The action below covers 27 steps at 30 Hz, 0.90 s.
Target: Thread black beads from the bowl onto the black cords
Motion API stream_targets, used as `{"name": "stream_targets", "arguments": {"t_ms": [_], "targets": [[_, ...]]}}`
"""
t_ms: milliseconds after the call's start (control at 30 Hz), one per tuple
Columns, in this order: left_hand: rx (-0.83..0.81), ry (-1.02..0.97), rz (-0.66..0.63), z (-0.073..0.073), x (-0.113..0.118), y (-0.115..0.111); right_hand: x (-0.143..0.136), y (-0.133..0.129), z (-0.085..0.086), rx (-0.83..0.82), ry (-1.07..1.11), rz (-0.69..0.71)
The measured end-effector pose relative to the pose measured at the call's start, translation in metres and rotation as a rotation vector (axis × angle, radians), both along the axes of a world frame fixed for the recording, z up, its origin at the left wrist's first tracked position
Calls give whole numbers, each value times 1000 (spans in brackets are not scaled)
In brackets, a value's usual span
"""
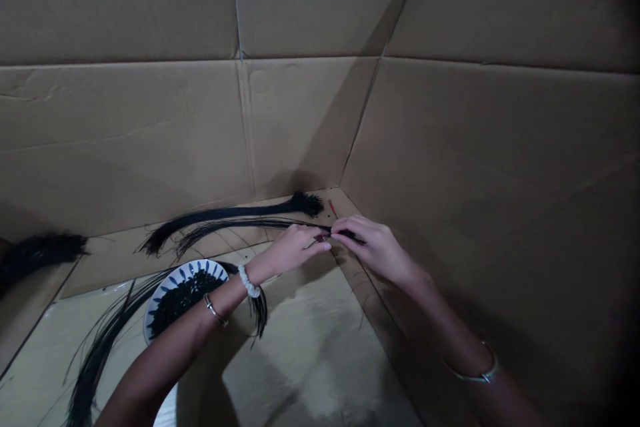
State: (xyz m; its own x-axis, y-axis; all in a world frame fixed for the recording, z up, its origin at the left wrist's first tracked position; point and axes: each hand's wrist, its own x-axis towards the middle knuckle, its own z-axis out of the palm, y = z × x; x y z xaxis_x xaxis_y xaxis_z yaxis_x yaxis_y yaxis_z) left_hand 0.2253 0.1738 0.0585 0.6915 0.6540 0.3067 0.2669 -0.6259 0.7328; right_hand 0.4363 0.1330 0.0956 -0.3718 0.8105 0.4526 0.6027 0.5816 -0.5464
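Note:
Near the back corner of the work surface, my left hand [295, 245] and my right hand [367, 240] almost touch at the fingertips. Both pinch a thin bundle of black strands [240, 223], which trails off to the left behind my left hand. Its short dark ends poke out under my right fingers. Just behind it lies a thicker black bundle [225, 213] with a bushy right end. A small red-tipped tool [333, 207] rests beyond my fingertips. Below my left forearm, a blue-and-white plate [153, 303] holds many small black pieces.
Cardboard walls [310, 120] rise behind and to the right of the surface [300, 353]. Another black bundle [43, 257] lies at the far left. Long loose strands [95, 367] curve past the plate, partly under my left forearm.

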Motion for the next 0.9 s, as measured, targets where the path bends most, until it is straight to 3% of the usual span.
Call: {"name": "stream_targets", "arguments": {"t_ms": [167,333,433,700,900], "targets": [[-227,-106,-79,-11,-12,-4,-8,-7,1,-124,182,-28],[-436,-268,-43,-3,-29,-23,-32,-11,-4,-395,659,17],[-525,-361,-6,3,-37,-34,-56,-10,-9,-466,735,56],[-636,-485,102,23,-65,-59,-116,-13,-12,-458,807,108],[-637,-490,186,34,-82,-78,-133,-18,-10,-422,877,-29]]}}
